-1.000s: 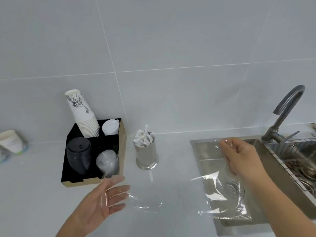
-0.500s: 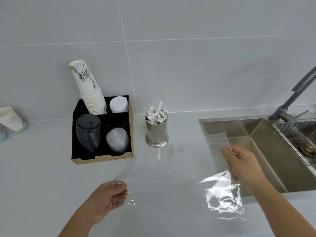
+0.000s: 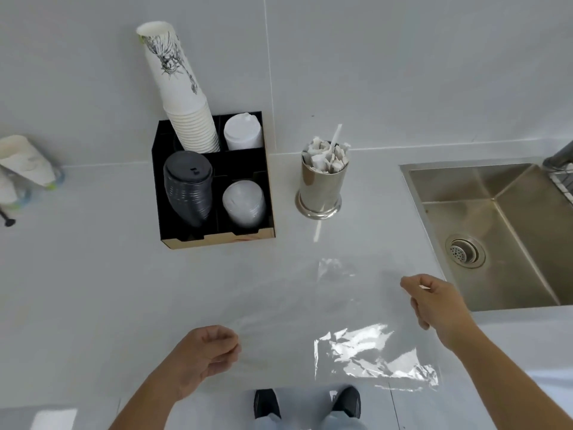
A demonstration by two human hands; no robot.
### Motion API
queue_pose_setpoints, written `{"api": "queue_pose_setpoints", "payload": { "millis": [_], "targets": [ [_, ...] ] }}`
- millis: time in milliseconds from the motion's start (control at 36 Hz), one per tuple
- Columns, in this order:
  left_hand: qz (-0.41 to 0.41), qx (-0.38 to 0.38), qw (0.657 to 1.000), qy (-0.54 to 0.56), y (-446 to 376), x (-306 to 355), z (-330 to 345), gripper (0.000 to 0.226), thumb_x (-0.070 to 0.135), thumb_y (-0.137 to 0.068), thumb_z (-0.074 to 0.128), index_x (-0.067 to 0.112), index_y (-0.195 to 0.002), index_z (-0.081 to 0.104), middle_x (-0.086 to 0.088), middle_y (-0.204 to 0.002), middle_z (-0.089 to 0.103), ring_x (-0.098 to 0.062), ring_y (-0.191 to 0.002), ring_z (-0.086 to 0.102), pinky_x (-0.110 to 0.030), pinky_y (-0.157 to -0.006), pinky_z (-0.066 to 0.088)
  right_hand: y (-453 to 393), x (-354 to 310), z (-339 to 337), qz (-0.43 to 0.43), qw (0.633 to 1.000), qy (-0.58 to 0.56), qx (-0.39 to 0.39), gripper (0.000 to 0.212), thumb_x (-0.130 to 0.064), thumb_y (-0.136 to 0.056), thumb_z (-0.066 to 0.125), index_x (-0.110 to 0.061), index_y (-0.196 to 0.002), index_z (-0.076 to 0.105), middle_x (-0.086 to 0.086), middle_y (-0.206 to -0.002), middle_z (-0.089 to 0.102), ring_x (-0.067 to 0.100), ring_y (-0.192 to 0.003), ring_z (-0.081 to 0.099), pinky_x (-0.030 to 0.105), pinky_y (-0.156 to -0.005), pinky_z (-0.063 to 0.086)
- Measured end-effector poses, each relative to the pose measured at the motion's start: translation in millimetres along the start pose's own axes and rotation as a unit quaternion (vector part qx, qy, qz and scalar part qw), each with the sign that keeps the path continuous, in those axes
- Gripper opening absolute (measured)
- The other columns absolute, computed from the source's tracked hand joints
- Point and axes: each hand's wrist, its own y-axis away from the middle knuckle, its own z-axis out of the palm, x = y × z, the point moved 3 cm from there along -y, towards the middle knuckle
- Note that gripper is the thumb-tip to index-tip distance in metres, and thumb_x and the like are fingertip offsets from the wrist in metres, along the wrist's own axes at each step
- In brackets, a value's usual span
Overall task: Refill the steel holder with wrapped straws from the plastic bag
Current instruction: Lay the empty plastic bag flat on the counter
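The steel holder point(image 3: 321, 192) stands on the white counter by the wall, packed with wrapped straws point(image 3: 325, 156); one straw sticks up above the rest. A clear plastic bag point(image 3: 366, 352) is stretched flat between my hands above the counter's front edge, and it looks empty. My left hand point(image 3: 206, 352) pinches its left edge with curled fingers. My right hand point(image 3: 434, 302) pinches its far right corner. One loose wrapped straw point(image 3: 317, 231) lies on the counter in front of the holder.
A black organiser box point(image 3: 214, 234) left of the holder holds stacked paper cups point(image 3: 183, 97), black lids and clear lids. A steel sink point(image 3: 496, 231) is set in the counter at right. Cups lie at the far left. My shoes show below the counter edge.
The view has tilted down and closer. Both hands have drawn the bag toward me and lower, spreading it flatter; my right hand moved away from the sink.
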Motion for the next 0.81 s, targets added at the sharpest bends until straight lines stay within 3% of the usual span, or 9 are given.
{"api": "queue_pose_setpoints", "payload": {
  "millis": [111,194,250,333,417,528,694,806],
  "targets": [
    [-0.009,0.022,1.000,0.018,-3.4,-10.3,-17.1,0.005,0.004,-0.086,0.067,0.004,-0.082,0.070,-0.014,-0.078,0.069,-0.019,-0.066,0.064,-0.032,-0.071,0.056,3.8,2.9,19.4,0.013,1.000,-0.009,-0.009,0.021,-0.021,-0.092,0.062,-0.005,-0.078,0.065,0.010,-0.047,0.050,0.017,-0.034,0.036,0.024,-0.043,0.033],
    [-0.012,0.047,0.998,0.028,-6.7,-17.3,-28.4,0.003,0.004,-0.087,0.066,0.003,-0.086,0.069,-0.012,-0.077,0.071,-0.020,-0.069,0.066,-0.032,-0.072,0.056,6.3,5.0,33.3,0.030,0.999,-0.030,-0.025,0.020,-0.020,-0.091,0.062,-0.002,-0.084,0.065,0.011,-0.050,0.052,0.016,-0.038,0.037,0.027,-0.048,0.035],
    [-0.007,0.061,0.998,0.027,-6.8,-20.9,-34.0,0.003,0.003,-0.088,0.064,0.004,-0.086,0.067,-0.010,-0.073,0.070,-0.017,-0.065,0.065,-0.028,-0.064,0.056,6.9,7.1,44.4,0.048,0.997,-0.052,-0.044,0.019,-0.022,-0.090,0.061,-0.003,-0.090,0.065,0.014,-0.057,0.056,0.021,-0.044,0.040,0.031,-0.052,0.039],
    [-0.002,0.072,0.997,0.035,-4.1,-26.5,-41.1,0.008,0.002,-0.088,0.063,0.005,-0.082,0.067,-0.010,-0.069,0.064,-0.017,-0.059,0.059,-0.024,-0.054,0.054,8.0,13.3,59.1,0.077,0.992,-0.071,-0.074,0.013,-0.021,-0.092,0.060,-0.019,-0.105,0.065,0.012,-0.064,0.062,0.026,-0.052,0.050,0.038,-0.058,0.043],
    [-0.008,0.078,0.996,0.048,-1.7,-34.5,-49.8,0.007,0.002,-0.088,0.063,0.006,-0.083,0.067,-0.010,-0.068,0.064,-0.017,-0.058,0.059,-0.028,-0.061,0.051,11.7,22.6,68.9,0.084,0.989,-0.062,-0.101,0.041,-0.004,-0.090,0.058,-0.030,-0.121,0.055,0.015,-0.071,0.064,0.029,-0.060,0.054,0.040,-0.061,0.045],
    [-0.023,0.096,0.994,0.049,1.8,-46.8,-63.1,0.004,0.002,-0.087,0.065,0.004,-0.087,0.068,-0.010,-0.070,0.066,-0.016,-0.058,0.062,-0.026,-0.056,0.055,21.7,30.1,80.6,0.068,0.994,-0.032,-0.081,0.057,0.010,-0.087,0.056,-0.021,-0.134,0.050,0.015,-0.069,0.056,0.028,-0.059,0.052,0.039,-0.059,0.052],
    [0.027,0.168,0.985,-0.007,11.4,-53.5,-83.3,0.008,0.002,-0.085,0.068,0.004,-0.078,0.071,-0.007,-0.063,0.067,-0.015,-0.055,0.059,-0.030,-0.063,0.056,26.9,29.7,103.6,0.003,0.998,0.054,-0.046,0.053,-0.004,-0.087,0.065,-0.028,-0.132,0.052,0.011,-0.062,0.061,0.025,-0.049,0.061,0.044,-0.070,0.057],
    [0.099,0.256,0.954,-0.121,16.3,-48.9,-101.4,0.004,0.016,-0.081,0.076,0.015,-0.077,0.073,-0.002,-0.064,0.069,-0.020,-0.061,0.062,-0.031,-0.065,0.053,26.9,26.1,116.0,-0.042,0.993,0.108,-0.028,0.047,-0.012,-0.087,0.065,-0.027,-0.130,0.054,0.007,-0.077,0.069,0.025,-0.061,0.068,0.032,-0.066,0.054]
  ]
}}
